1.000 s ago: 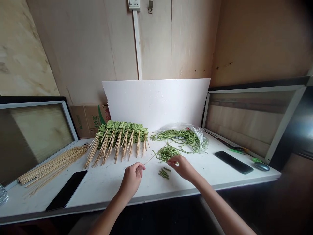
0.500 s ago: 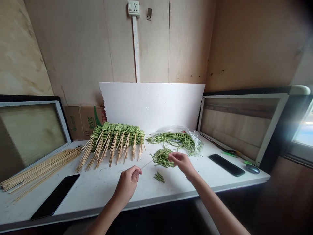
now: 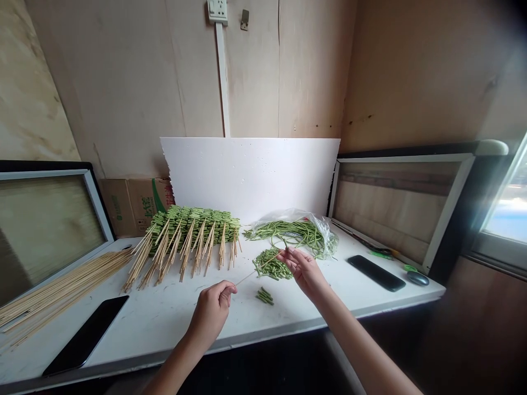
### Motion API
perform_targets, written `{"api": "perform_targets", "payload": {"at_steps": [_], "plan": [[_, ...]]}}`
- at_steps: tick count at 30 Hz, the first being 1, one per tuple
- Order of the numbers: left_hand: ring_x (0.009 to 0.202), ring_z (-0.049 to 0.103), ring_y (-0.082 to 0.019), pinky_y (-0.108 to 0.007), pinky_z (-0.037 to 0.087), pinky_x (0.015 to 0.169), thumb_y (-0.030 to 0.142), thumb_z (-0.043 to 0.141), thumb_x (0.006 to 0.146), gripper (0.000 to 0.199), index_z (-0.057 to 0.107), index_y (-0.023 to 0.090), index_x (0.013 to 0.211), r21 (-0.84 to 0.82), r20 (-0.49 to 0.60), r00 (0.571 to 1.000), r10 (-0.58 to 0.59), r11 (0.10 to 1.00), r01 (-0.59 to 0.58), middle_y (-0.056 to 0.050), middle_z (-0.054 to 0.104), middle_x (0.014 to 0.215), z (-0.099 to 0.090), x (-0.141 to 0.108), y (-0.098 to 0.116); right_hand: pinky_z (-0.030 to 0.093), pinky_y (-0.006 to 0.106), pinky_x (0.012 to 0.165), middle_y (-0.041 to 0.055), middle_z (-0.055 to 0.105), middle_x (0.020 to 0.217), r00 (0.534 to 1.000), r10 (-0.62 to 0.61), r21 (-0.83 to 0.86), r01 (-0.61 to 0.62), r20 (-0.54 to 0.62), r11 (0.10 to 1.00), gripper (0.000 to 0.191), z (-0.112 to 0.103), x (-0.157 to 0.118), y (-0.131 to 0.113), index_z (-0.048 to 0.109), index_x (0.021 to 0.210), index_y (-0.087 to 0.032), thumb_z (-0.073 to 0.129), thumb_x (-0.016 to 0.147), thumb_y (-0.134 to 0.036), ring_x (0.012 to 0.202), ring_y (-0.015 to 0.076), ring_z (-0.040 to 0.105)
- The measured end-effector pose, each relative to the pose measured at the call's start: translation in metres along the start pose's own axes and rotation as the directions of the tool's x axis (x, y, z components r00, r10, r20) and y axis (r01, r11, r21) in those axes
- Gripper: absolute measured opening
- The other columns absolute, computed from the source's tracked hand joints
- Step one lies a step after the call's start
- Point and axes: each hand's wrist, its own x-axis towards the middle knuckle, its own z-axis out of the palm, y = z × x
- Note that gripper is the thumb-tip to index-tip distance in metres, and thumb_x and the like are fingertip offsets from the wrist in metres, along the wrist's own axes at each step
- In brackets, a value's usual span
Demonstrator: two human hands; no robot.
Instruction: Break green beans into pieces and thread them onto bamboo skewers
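My left hand [image 3: 212, 310] is closed around the near end of a thin bamboo skewer [image 3: 246, 278], which slants up to the right. At its far end, the fingertips of my right hand [image 3: 303, 269] pinch a short piece of green bean [image 3: 286, 246] at the skewer's tip; whether the tip is inside it, I cannot tell. Beneath that hand lies a heap of cut green bean pieces [image 3: 269, 264]. A few more pieces [image 3: 264, 295] lie together nearer the front edge.
Bean skewers [image 3: 193, 219] are stacked at the back left, sticks forward. Loose bamboo skewers [image 3: 69, 282] and a black phone [image 3: 86, 334] lie left. Long beans fill a plastic bag [image 3: 329, 238]. Another phone [image 3: 376, 272] and a mouse [image 3: 418, 278] are right.
My right hand has turned, its fingers now showing at the skewer's far end with a bean piece. My left hand keeps its hold. The whole view has shifted slightly.
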Motion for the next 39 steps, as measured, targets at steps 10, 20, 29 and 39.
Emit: {"api": "perform_targets", "payload": {"at_steps": [10,20,29,39], "plan": [[0.058,0.059,-0.018,-0.027,0.044,0.062,0.04,0.043,0.102,0.04,0.072,0.019,0.084,0.006,-0.019,1.0,0.012,1.0,-0.012,-0.002,0.065,0.065,0.001,-0.001,-0.001,0.059,0.044,0.094,0.01,0.08,0.097,0.999,-0.048,-0.109,0.047,-0.006,0.993,0.036,0.006,-0.004,-0.004,0.077,0.086,-0.023,0.084,0.075,-0.056,0.101,0.0325,0.076],[0.07,0.068,-0.021,-0.029,0.049,0.068,0.031,0.046,0.1,0.034,0.074,0.021,0.084,0.061,-0.048,0.996,0.074,0.996,-0.071,-0.005,0.076,0.079,-0.001,0.0,-0.006,0.06,0.045,0.093,0.0079,0.08,0.087,0.993,-0.107,-0.191,0.114,0.044,0.975,0.032,0.0,-0.004,-0.006,0.08,0.083,-0.021,0.085,0.076,-0.051,0.09,0.0299,0.078],[0.073,0.07,-0.021,-0.031,0.05,0.071,0.024,0.045,0.098,0.032,0.074,0.021,0.085,0.092,-0.066,0.994,0.089,0.992,-0.083,-0.005,0.078,0.084,-0.006,0.001,-0.003,0.061,0.047,0.089,0.0099,0.081,0.089,0.989,-0.132,-0.249,0.143,0.059,0.958,0.034,0.002,-0.007,-0.008,0.08,0.088,-0.02,0.087,0.074,-0.05,0.088,0.0311,0.078],[0.072,0.07,-0.021,-0.029,0.049,0.068,0.026,0.044,0.1,0.032,0.072,0.021,0.085,0.097,-0.076,0.992,0.104,0.991,-0.097,-0.005,0.077,0.083,-0.011,0.002,0.0,0.058,0.039,0.082,0.0061,0.079,0.086,0.998,-0.067,-0.12,0.065,-0.014,0.991,0.036,0.01,-0.008,-0.009,0.081,0.09,-0.022,0.09,0.07,-0.05,0.087,0.0268,0.075]]}}
